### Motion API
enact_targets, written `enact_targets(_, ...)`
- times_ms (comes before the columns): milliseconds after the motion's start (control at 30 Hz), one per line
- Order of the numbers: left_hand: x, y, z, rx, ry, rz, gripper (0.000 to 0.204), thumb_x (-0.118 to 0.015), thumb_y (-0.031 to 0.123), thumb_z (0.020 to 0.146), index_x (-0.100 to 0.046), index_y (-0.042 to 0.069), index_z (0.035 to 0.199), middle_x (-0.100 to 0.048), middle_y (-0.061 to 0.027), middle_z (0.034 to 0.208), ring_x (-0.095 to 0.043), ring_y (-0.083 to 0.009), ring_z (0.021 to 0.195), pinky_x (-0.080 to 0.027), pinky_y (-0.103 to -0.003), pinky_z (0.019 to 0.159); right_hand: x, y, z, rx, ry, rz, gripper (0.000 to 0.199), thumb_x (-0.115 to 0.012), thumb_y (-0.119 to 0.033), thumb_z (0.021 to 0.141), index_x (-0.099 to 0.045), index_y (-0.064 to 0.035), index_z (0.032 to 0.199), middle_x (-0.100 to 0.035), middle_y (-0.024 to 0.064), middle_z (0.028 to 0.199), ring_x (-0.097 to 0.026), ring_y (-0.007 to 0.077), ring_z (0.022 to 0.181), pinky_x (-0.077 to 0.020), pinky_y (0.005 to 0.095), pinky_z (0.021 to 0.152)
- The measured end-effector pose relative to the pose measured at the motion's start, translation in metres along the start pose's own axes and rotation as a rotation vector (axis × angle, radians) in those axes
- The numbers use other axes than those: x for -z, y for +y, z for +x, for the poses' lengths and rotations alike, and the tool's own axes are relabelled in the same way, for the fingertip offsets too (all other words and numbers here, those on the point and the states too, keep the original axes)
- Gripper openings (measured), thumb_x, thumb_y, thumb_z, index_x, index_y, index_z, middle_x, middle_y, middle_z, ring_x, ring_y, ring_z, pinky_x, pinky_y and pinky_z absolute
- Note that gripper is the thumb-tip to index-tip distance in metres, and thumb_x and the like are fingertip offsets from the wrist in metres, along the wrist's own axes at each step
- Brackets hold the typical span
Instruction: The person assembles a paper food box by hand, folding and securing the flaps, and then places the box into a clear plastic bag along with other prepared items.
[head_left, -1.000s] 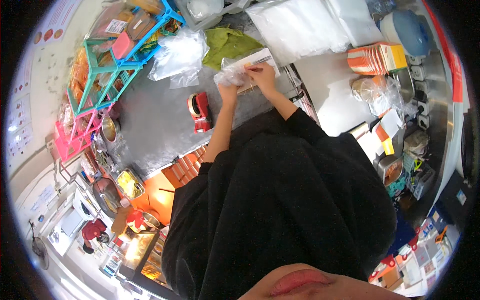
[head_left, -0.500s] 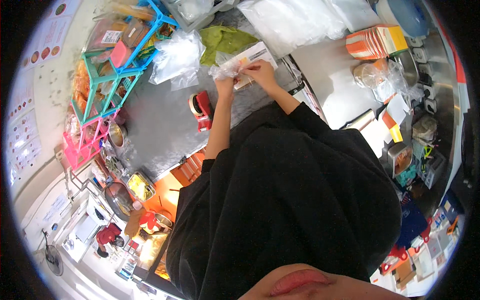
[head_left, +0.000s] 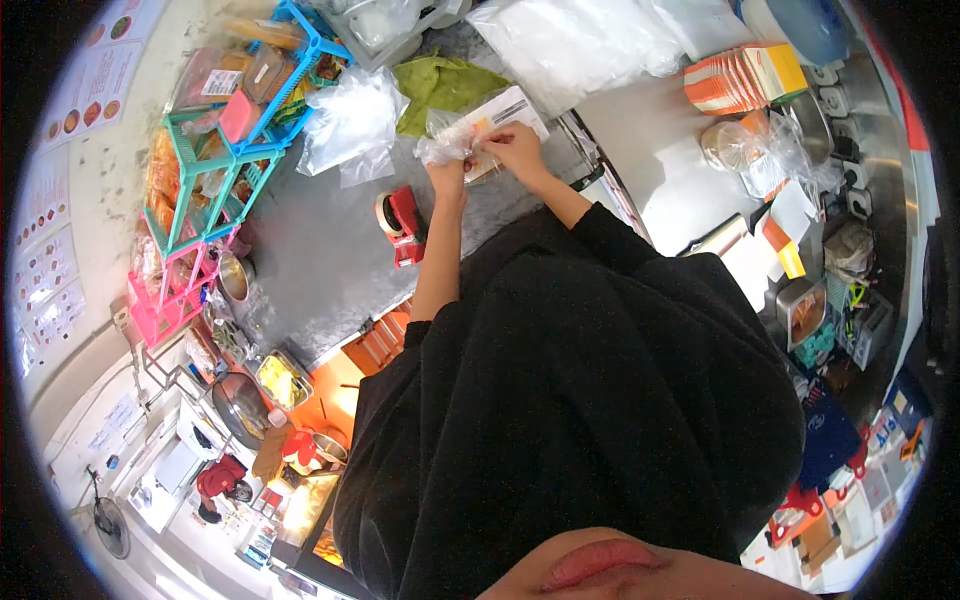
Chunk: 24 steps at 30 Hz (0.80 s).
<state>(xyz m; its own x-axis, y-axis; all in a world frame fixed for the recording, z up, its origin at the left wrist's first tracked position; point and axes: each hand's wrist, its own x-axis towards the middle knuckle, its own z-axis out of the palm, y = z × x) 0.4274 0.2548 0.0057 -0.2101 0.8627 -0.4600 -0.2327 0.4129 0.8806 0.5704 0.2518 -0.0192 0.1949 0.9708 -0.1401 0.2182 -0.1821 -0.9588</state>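
Observation:
My left hand (head_left: 448, 177) is closed around a crumpled clear plastic bag (head_left: 440, 148), which puffs out beyond its fingers. Beside it, my right hand (head_left: 516, 148) pinches at the bag's right side, its fingertips close to the left hand. Under and behind both hands lies a flat white packet or card (head_left: 514, 107) with dark print and an orange patch. A green cloth (head_left: 447, 88) is spread just past the bag. Left of my left forearm stands a red tape dispenser (head_left: 404, 228) with a roll of tape. What is inside the bag is too small to tell.
Clear plastic bags (head_left: 350, 118) lie at the left, near stacked coloured baskets (head_left: 215, 170) of packaged goods. A large white plastic bundle (head_left: 590, 45) lies at the back. On the right counter are orange-and-white cartons (head_left: 735, 80) and a metal tray (head_left: 802, 312). Another person (head_left: 222, 480) is far off at lower left.
The view has shifted slightly. My right hand has moved a little left and down, closer to my left hand. Both hands keep hold of the bag.

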Motion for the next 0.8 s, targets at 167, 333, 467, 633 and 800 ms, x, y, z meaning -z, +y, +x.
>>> enact_targets(167, 0.011, -0.006, 0.003, -0.053, -0.044, 0.095, 0.022, -0.07, 0.006, 0.086, -0.066, 0.003, 0.108, -0.069, -0.004, 0.089, -0.062, -0.013, 0.068, -0.048, -0.025, 0.058, -0.002, -0.011, -0.002, 0.004, -0.002, 0.041, 0.019, -0.083, -0.017, 0.073, -0.077, -0.0028, 0.084, -0.068, 0.0097, 0.083, -0.069, 0.0188, 0.077, -0.0545, 0.0313, 0.07)
enact_targets(333, 0.016, -0.005, -0.004, -0.474, -0.18, 0.517, 0.039, -0.069, -0.002, 0.069, -0.065, -0.001, 0.108, -0.07, -0.01, 0.097, -0.068, -0.0279, 0.087, -0.054, -0.036, 0.077, -0.008, -0.014, 0.017, 0.126, 0.081, 0.094, 0.037, -0.077, -0.016, 0.078, -0.07, -0.006, 0.114, -0.069, 0.0108, 0.089, -0.07, 0.0218, 0.081, -0.0553, 0.0334, 0.072)
enact_targets(467, 0.014, 0.002, 0.005, -0.714, -0.237, 0.838, 0.04, -0.068, 0.001, 0.069, -0.067, 0.002, 0.109, -0.071, -0.0177, 0.096, -0.07, -0.0327, 0.089, -0.052, -0.038, 0.081, 0.015, -0.008, 0.044, 0.599, -0.162, -0.003, 0.045, -0.074, -0.015, 0.077, -0.066, -0.0069, 0.12, -0.07, 0.0142, 0.094, -0.07, 0.0284, 0.086, -0.0549, 0.0372, 0.079)
enact_targets(633, 0.022, -0.003, 0.036, -0.665, -0.228, 0.788, 0.037, -0.07, 0.006, 0.069, -0.068, 0.002, 0.106, -0.072, -0.0196, 0.095, -0.07, -0.0354, 0.092, -0.052, -0.041, 0.082, 0.027, -0.014, 0.055, 0.552, -0.394, -0.222, 0.054, -0.067, -0.015, 0.078, -0.062, -0.0108, 0.131, -0.067, 0.0171, 0.104, -0.064, 0.034, 0.097, -0.051, 0.0414, 0.087)
enact_targets(800, -0.006, 0.011, 0.029, -0.517, -0.151, 0.909, 0.038, -0.068, 0.008, 0.068, -0.069, 0.003, 0.106, -0.071, -0.019, 0.095, -0.069, -0.0362, 0.094, -0.051, -0.043, 0.086, 0.017, 0.009, 0.04, 0.56, -0.249, -0.431, 0.057, -0.061, -0.011, 0.081, -0.055, -0.015, 0.137, -0.062, 0.0176, 0.104, -0.061, 0.0353, 0.098, -0.0505, 0.0437, 0.084)
